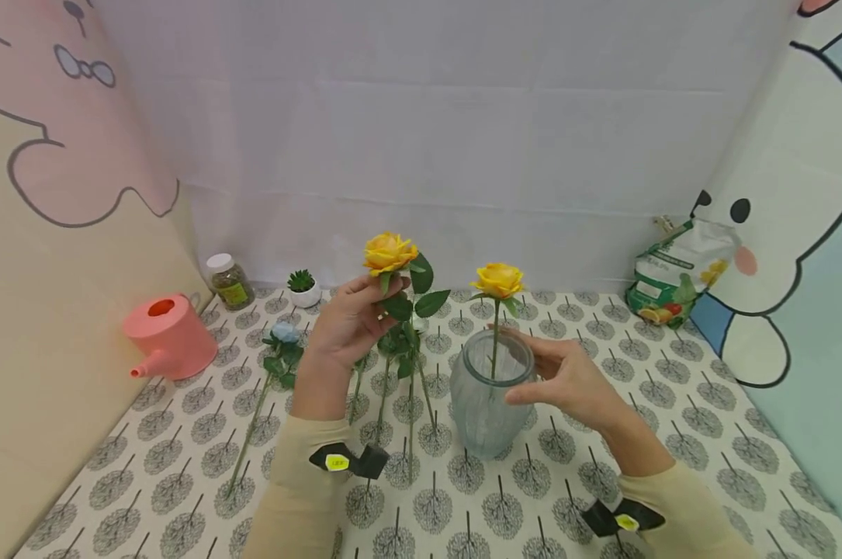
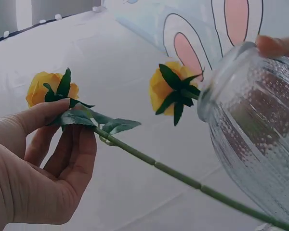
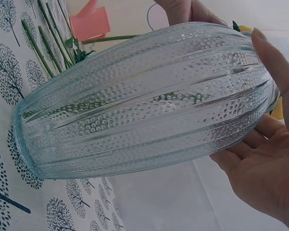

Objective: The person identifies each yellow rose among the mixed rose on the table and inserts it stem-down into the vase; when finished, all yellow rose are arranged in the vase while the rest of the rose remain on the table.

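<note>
My left hand [image 1: 344, 330] pinches a yellow rose [image 1: 389, 254] just below its bloom. The rose's long green stem [image 2: 178, 178] hangs down, left of the vase in the head view. A ribbed, clear bluish glass vase [image 1: 486, 423] stands upright on the table. Around its upper part my right hand [image 1: 574, 380] holds it, thumb on the near side and fingers behind. Another yellow rose [image 1: 500, 281] stands in the vase, its bloom above the rim. In the right wrist view, the dimpled vase wall [image 3: 135, 110] lies between thumb and fingers.
Several green stems [image 1: 384, 392] lie behind the left hand, their blooms partly hidden. A blue rose [image 1: 285, 332] lies further left. Beyond are a pink watering can [image 1: 183, 341], a lidded jar [image 1: 230, 283] and a potted succulent [image 1: 303, 289]. A green-and-white bag [image 1: 679, 272] stands back right.
</note>
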The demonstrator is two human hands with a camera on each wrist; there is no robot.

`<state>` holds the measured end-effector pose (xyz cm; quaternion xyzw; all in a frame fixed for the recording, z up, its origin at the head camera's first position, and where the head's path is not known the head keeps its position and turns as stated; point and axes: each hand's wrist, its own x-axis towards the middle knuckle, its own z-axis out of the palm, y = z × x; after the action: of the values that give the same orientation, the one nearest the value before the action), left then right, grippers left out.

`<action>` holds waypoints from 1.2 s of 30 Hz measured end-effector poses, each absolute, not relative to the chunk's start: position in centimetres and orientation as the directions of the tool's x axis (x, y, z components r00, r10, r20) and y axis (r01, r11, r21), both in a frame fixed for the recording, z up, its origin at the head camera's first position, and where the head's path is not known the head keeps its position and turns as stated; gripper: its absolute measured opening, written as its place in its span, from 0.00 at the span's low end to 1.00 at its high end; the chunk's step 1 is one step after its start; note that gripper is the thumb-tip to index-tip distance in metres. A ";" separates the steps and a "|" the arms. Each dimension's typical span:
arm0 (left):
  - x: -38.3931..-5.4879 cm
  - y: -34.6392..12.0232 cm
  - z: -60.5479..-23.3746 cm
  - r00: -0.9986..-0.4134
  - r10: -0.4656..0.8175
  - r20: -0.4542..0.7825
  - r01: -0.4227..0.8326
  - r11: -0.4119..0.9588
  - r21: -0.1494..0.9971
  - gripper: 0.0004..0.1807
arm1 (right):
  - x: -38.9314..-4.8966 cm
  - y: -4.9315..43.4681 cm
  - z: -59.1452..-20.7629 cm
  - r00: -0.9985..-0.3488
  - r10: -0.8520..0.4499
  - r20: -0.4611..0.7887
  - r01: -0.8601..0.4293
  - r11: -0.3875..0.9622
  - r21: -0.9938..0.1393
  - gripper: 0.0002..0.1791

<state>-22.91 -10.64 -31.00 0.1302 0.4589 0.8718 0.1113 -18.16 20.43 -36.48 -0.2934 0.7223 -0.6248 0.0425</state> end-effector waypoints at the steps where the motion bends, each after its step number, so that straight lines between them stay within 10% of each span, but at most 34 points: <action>1: -22.7 -10.9 -30.8 -0.938 0.314 0.145 -0.062 -0.564 0.823 0.03 | -18.2 20.4 -36.5 -0.825 -0.477 0.303 -0.368 0.046 -0.928 0.42; 9: -20.5 -12.6 -28.7 -0.926 0.260 0.275 0.044 -0.648 0.760 0.07 | -18.1 20.3 -36.4 -0.832 -0.474 0.289 -0.356 0.055 -0.933 0.42; 21: -19.1 -12.7 -26.8 -0.928 0.049 0.369 0.032 -0.977 0.209 0.09 | -18.2 20.3 -36.0 -0.837 -0.465 0.287 -0.359 0.072 -0.931 0.42; 36: -19.0 -7.7 -27.7 -0.915 -0.184 0.359 0.338 -0.834 0.435 0.11 | -18.0 20.3 -36.1 -0.846 -0.457 0.275 -0.338 0.062 -0.939 0.43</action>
<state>-18.97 -7.71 -27.65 0.1529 0.2524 0.9454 -0.1382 -17.96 20.31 -36.09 -0.2734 0.7270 -0.6280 0.0471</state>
